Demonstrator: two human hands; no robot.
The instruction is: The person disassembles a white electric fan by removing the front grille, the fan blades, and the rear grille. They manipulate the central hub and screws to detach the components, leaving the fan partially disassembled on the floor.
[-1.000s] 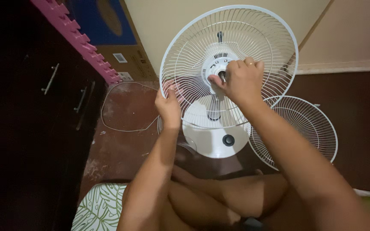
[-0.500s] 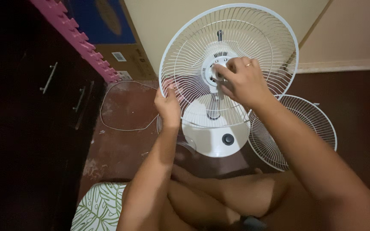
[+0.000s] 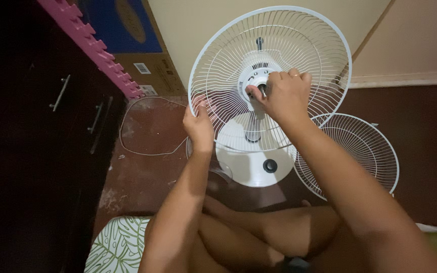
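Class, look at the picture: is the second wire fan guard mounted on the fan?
No, the second guard lies on the floor beside the fan base, apart from the mounted guard.

Two white fan grilles (image 3: 299, 45) (image 3: 365, 151), one round base (image 3: 251, 167), one cardboard box (image 3: 137, 45)

White fan parts on a reddish-brown floor.
Fan guard (image 3: 299, 45) and base (image 3: 251, 167): white. Mat (image 3: 102, 55), upper left: pink. Cushion (image 3: 117, 245), lower left: green leaf pattern.

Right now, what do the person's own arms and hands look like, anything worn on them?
Both arms are bare, with no sleeves or gloves in view. The right hand wears a thin ring on one finger. The left hand shows no ring, watch or band that I can make out.
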